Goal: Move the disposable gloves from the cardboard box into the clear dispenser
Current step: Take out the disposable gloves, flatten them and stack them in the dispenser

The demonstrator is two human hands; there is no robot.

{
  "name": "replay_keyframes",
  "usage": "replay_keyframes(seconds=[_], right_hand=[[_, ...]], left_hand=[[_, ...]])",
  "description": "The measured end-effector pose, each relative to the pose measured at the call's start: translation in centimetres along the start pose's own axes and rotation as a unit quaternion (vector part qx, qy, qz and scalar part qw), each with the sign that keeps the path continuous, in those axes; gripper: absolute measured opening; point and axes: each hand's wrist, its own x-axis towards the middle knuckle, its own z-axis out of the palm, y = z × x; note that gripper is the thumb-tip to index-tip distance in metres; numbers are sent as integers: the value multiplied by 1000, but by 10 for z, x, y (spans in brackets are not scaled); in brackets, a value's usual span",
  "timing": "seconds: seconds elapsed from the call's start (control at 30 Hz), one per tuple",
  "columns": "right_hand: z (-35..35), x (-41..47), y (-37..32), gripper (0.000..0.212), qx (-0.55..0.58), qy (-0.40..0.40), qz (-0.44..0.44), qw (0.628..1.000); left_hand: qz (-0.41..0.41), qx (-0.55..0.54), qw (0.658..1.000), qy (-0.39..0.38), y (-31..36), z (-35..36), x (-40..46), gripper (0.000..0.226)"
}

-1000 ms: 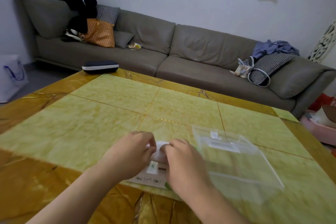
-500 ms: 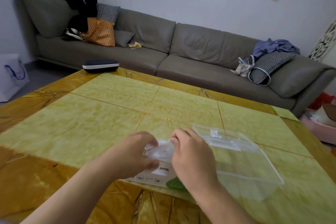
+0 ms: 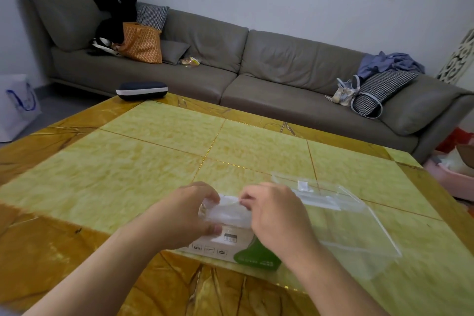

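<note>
Pinching gloves (image 3: 228, 213) (seemingly clear) above cardboard box (image 3: 230, 246)

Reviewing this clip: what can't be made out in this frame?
- Opening of the cardboard box: head view, hidden by both hands and the gloves.
- How many gloves: translucent wad, blurred.
- Box print: too small.
- Left hand and right hand fingertips: partly hidden.
- Clear dispenser contents: transparent, unclear.

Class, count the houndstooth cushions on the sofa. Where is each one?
2. One houndstooth cushion stands at the sofa's left end behind the orange bag; the other leans at the right end under blue clothes. More may be hidden.
</note>
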Motion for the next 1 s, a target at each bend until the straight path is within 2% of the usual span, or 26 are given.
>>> replay_keyframes(seconds=[0.13, 0.3, 0.53, 0.6, 0.67, 0.73, 0.8, 0.87, 0.9, 0.93, 1.0], right_hand=[[-8, 1, -2, 10, 2, 22, 4, 1000], [-18, -2, 5, 12, -44, -52, 49, 997], [-31, -3, 18, 16, -69, -43, 72, 994], [-38, -3, 25, 21, -31, 2, 97, 995], [-52, -2, 32, 24, 52, 76, 117, 989], [-67, 0, 37, 25, 183, 143, 140, 963], [-79, 1, 39, 21, 321, 164, 164, 918], [-86, -1, 36, 16, 445, 146, 182, 865], [-87, -2, 34, 14, 492, 132, 190, 839], [-88, -5, 32, 11, 524, 116, 198, 820], [-86, -10, 28, 6, 553, 84, 203, 804]], left_hand=[[1, 9, 1000, 3, 0, -1, 1, 54], [-10, 28, 1000, -5, 2, -2, -2, 57], [-29, 27, 999, -11, 4, -5, -2, 57], [-30, 25, 999, 0, 1, -7, -2, 54], [-33, 27, 999, 8, -2, -8, -2, 53], [-33, 23, 999, 7, -3, -8, -2, 57], [-18, 13, 1000, 13, 1, -9, -2, 61], [-4, -58, 998, 25, 13, -12, -4, 65], [4, -142, 990, 26, 20, -15, -5, 69], [9, -253, 967, 11, 29, -19, -7, 74], [28, -460, 886, -46, 48, -24, -8, 91]])
